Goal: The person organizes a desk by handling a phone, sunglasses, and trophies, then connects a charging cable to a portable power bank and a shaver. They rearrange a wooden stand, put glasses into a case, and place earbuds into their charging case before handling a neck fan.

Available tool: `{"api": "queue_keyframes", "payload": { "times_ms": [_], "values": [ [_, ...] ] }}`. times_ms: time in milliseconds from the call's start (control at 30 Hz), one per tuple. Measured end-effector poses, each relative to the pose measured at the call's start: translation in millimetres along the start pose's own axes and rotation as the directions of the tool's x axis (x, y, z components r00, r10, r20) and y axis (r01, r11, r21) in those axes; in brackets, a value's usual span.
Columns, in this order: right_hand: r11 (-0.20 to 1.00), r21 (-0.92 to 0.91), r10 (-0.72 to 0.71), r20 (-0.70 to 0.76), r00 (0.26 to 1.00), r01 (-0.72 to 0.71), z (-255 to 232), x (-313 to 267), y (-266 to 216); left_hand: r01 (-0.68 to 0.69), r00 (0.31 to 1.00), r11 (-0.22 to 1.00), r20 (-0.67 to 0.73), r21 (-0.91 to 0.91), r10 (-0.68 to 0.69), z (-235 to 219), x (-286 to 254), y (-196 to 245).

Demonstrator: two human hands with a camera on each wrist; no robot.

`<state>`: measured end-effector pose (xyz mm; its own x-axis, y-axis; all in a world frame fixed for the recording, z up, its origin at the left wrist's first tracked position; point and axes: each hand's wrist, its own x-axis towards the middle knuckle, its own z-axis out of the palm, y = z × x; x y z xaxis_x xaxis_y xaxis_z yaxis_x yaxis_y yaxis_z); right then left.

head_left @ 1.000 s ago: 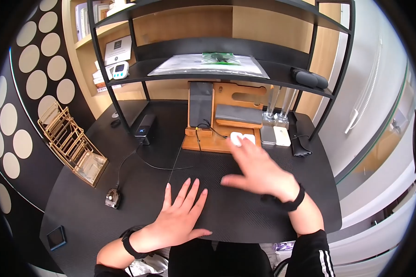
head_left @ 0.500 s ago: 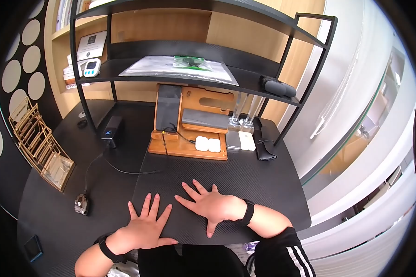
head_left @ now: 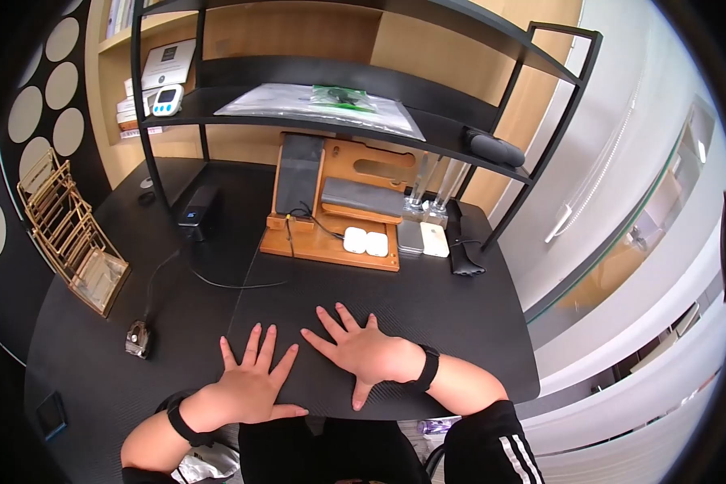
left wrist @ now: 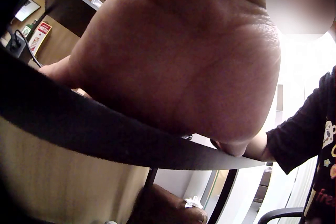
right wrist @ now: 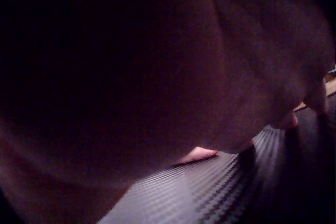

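Observation:
Both hands are spread on the black desk (head_left: 270,302) near its front edge. The left hand (head_left: 250,391) has straight fingers fanned apart and its thumb pointing right. Beside it, the right hand (head_left: 371,355) lies with spread fingers pointing up and left, its thumb toward the desk edge. Neither holds anything. In the left wrist view the heel of the left palm (left wrist: 184,61) fills the middle, above the desk rim (left wrist: 110,134). The right palm (right wrist: 157,77) is dark in the right wrist view, over the ribbed desk surface (right wrist: 173,198).
Behind the hands stands a wooden organizer (head_left: 331,252) with two joined white rounded-square pads (head_left: 365,241). A black box with a lit display (head_left: 200,214), a cable (head_left: 234,284), a small cabled device (head_left: 138,339) and a gold wire rack (head_left: 73,234) are left. A black shelf (head_left: 282,113) spans the back.
My right hand has drawn back from near the white pads and come down on the desk beside the left hand. The left hand stays spread on the desk; the head view has shifted.

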<state>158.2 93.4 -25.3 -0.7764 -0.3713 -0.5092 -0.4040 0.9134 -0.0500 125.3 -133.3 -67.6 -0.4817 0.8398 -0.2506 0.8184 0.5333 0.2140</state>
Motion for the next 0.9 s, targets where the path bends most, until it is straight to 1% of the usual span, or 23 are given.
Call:
{"api": "queue_keyframes", "payload": {
  "times_ms": [67, 233, 467, 667, 733, 900],
  "values": [
    [1.0, 0.007, -0.019, -0.014, 1.0, 0.019, 1.1, 0.8, 0.3, 0.019, 1.0, 1.0, 0.014, 0.009, -0.019, 1.2, 0.4, -0.9],
    [1.0, 0.018, -0.011, -0.013, 1.0, 0.011, 1.9, 2.1, 0.4, -0.01, 1.0, 1.0, -0.018, 0.011, 0.01, 3.3, 0.3, -3.0],
    [1.0, 0.01, -0.008, 0.015, 1.0, 0.008, -0.9, 3.2, -1.4, -0.013, 0.999, 0.999, -0.045, 0.032, 0.015, 4.7, -0.6, -3.6],
    [1.0, 0.004, -0.018, -0.015, 1.0, 0.018, -0.3, 1.9, -0.7, 0.002, 0.999, 0.999, -0.038, 0.05, 0.0, 4.2, -0.4, -3.6],
    [1.0, 0.012, -0.007, -0.026, 1.0, 0.007, 1.0, 1.1, -0.8, -0.021, 0.998, 0.999, -0.054, 0.048, 0.024, 5.9, 0.7, -4.0],
    [1.0, 0.018, -0.005, 0.003, 1.0, 0.005, -1.9, 1.0, -2.1, -0.019, 0.997, 0.997, -0.068, 0.069, 0.023, 2.8, -1.3, -5.8]
  ]
}}
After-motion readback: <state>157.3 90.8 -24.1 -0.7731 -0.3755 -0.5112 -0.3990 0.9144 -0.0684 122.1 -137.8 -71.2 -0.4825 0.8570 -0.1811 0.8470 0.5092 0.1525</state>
